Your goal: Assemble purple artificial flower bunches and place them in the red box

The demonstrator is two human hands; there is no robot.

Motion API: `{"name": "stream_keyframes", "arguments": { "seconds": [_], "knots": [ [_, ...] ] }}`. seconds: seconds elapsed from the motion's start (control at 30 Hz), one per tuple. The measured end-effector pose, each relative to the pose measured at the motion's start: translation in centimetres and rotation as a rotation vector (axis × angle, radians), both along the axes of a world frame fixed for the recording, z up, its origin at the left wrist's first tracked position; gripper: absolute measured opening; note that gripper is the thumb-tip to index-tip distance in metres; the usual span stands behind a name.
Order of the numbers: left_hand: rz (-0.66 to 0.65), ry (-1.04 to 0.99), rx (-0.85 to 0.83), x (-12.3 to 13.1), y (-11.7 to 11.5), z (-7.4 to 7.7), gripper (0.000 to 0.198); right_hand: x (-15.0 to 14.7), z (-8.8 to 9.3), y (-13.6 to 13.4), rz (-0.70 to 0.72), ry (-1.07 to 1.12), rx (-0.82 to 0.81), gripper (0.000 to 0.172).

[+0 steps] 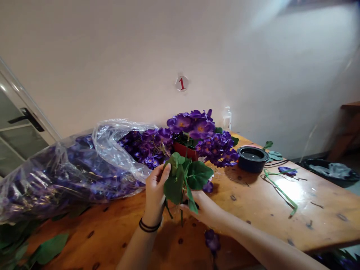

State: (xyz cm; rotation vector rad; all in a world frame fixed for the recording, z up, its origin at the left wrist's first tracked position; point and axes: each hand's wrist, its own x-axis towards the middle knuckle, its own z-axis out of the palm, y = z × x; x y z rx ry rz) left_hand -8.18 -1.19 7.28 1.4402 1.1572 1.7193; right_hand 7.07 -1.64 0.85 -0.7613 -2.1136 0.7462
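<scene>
My left hand (154, 191) and my right hand (202, 210) both hold a sprig of artificial green leaves (176, 183) above the wooden table (281, 221). Its thin stems hang below my fingers. The left hand pinches it from the left, while the right hand cups it from below, partly hidden by the leaves. Just beyond my hands stands a red box (184, 150) packed with artificial purple flowers (194, 123). To the left, a clear plastic bag (70, 176) holds many more purple blooms.
A dark round bowl (252, 159) holding liquid stands to the right, near a loose green stem (281, 191) and a purple bloom (287, 171). Another bloom (212, 240) lies near the front edge. Loose leaves (50, 247) lie at lower left. A pump bottle (227, 118) stands by the wall.
</scene>
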Motion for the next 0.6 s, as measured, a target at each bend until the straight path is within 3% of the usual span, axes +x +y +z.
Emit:
{"name": "stream_keyframes", "arguments": {
  "seconds": [0.07, 0.17, 0.27, 0.47, 0.6],
  "knots": [
    [0.043, 0.007, 0.054, -0.5, -0.1, 0.4, 0.034, 0.4, -0.2, 0.2, -0.058, -0.049, 0.033, 0.016],
    [0.238, 0.016, 0.303, -1.6, -0.4, 1.4, 0.028, 1.0, -0.4, 0.4, -0.198, -0.137, 0.089, 0.021],
    [0.331, 0.16, 0.455, -2.1, -0.6, 2.5, 0.019, 1.2, -0.7, 0.6, -0.246, -0.17, 0.121, 0.024],
    [0.085, 0.31, 0.263, -0.4, 0.2, 2.9, 0.031, 1.0, -1.0, 0.5, -0.269, -0.165, 0.156, 0.024],
    [0.119, 0.42, 0.135, 0.8, 0.1, 1.7, 0.026, 1.0, -1.2, 0.2, -0.29, -0.171, 0.162, 0.02]
  ]
}}
